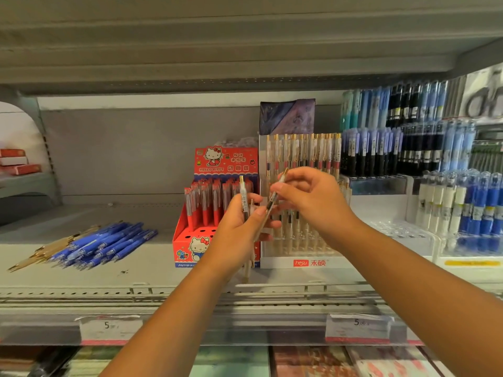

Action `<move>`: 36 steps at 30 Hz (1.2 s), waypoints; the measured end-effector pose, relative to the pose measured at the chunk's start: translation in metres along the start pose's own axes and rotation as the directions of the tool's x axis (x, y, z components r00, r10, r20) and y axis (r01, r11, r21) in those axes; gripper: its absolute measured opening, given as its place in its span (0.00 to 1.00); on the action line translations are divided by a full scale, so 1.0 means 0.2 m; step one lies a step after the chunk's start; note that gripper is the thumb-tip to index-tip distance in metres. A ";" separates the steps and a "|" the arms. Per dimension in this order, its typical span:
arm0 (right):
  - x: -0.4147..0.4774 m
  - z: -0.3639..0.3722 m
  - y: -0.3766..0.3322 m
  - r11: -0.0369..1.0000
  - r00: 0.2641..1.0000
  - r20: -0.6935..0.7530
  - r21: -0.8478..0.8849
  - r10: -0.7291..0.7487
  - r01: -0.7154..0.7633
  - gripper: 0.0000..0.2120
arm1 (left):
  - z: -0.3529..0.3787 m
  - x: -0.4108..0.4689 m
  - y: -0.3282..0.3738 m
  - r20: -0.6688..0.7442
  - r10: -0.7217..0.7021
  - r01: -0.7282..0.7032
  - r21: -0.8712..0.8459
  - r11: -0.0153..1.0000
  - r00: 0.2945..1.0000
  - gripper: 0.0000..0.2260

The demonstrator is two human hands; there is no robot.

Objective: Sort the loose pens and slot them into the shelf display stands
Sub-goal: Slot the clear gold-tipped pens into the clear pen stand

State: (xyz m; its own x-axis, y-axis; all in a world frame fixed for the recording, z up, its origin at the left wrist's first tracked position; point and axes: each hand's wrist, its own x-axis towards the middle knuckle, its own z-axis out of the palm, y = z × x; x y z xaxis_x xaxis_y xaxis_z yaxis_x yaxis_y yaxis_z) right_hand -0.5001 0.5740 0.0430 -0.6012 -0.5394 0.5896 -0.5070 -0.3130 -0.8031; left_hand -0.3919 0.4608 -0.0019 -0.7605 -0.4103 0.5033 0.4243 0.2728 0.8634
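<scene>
as left hand (pixel 238 229) curls round spare clear gold-clip pens (pixel 243 194), right hand (pixel 310 198), pinching one slim clear pen (pixel 275 195), should seat it tip-down in the clear acrylic stand (pixel 277 263).

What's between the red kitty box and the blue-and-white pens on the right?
The clear stand of gold-clip pens, in the head view.

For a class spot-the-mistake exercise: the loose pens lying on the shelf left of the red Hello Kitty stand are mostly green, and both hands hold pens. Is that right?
Not quite: the head view shows the loose pens are mostly blue, not green. They do lie left of the red Hello Kitty stand, and the left hand and right hand both hold clear pens.
</scene>
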 end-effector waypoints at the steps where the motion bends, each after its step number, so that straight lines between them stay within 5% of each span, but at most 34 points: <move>1: 0.00 -0.01 0.00 1.000 1.000 -0.022 0.017 -0.008 0.009 0.08 | 0.00 0.00 0.00 -0.012 0.006 -0.006 0.004 1.000 1.000 0.05; 14: 0.08 -0.19 0.06 0.965 0.941 -0.281 -0.228 -0.189 0.126 0.12 | -0.01 0.00 0.01 -0.067 0.054 -0.051 0.041 0.998 0.996 0.04; 18: 0.08 -0.19 0.12 0.954 0.945 -0.270 -0.282 -0.183 0.104 0.11 | -0.01 0.00 0.02 -0.072 0.046 -0.038 0.118 0.992 0.996 0.07; 26: 0.06 -0.17 0.21 0.865 0.975 -0.142 -0.495 -0.169 0.078 0.08 | 0.01 -0.01 0.05 -0.128 -0.104 0.099 -0.047 0.994 0.986 0.06; 36: 0.04 -0.15 0.19 0.783 0.980 -0.099 -0.617 -0.175 0.078 0.04 | 0.01 -0.01 0.04 -0.080 -0.041 0.041 0.001 0.999 0.996 0.04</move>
State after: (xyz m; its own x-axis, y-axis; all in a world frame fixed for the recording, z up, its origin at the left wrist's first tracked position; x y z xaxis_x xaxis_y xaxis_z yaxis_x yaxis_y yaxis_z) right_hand -0.5423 0.5822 0.0203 -0.5609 -0.3965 0.7267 -0.8251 0.1956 -0.5301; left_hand -0.3876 0.4663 0.0032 -0.7354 -0.4896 0.4686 0.3921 0.2565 0.8834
